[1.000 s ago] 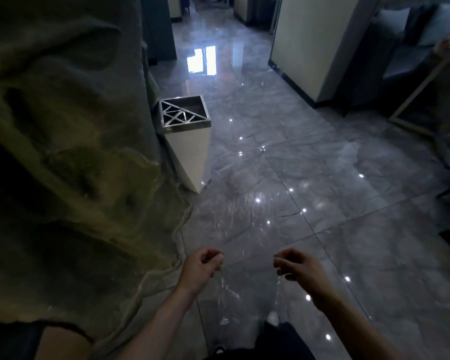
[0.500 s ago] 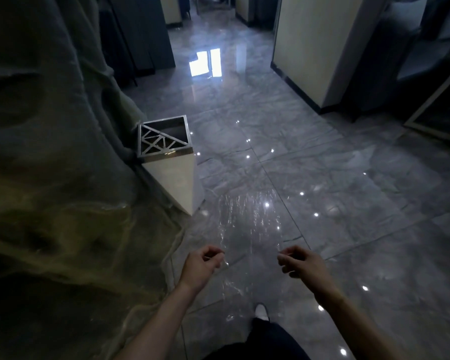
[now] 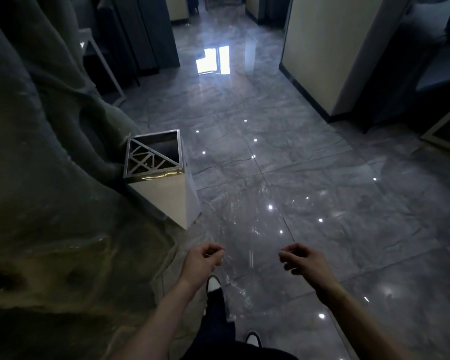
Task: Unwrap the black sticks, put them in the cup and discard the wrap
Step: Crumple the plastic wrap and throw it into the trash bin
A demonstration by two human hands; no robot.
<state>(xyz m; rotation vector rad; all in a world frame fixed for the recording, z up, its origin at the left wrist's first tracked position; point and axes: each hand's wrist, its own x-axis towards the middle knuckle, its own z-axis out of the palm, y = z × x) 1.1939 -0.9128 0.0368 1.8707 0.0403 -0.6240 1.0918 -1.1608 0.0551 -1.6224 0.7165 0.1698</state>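
Observation:
A clear plastic wrap (image 3: 247,229) hangs stretched between my two hands, glinting over the floor. My left hand (image 3: 203,261) pinches its left edge, and my right hand (image 3: 304,261) pinches its right edge, both at waist height. A square white bin (image 3: 166,201) with a metal lattice rim and an open triangular hole stands on the floor ahead and to the left of my left hand. No black sticks or cup are in view.
A rough rock-like wall (image 3: 50,203) fills the left side, touching the bin. Glossy grey floor tiles (image 3: 322,178) stretch ahead. A cream pillar (image 3: 322,48) stands at the far right, dark furniture behind it. My shoes (image 3: 213,283) show below.
I have walked forward; the bin has come nearer and lower in view. Both hands keep the same pinch on the wrap, held apart.

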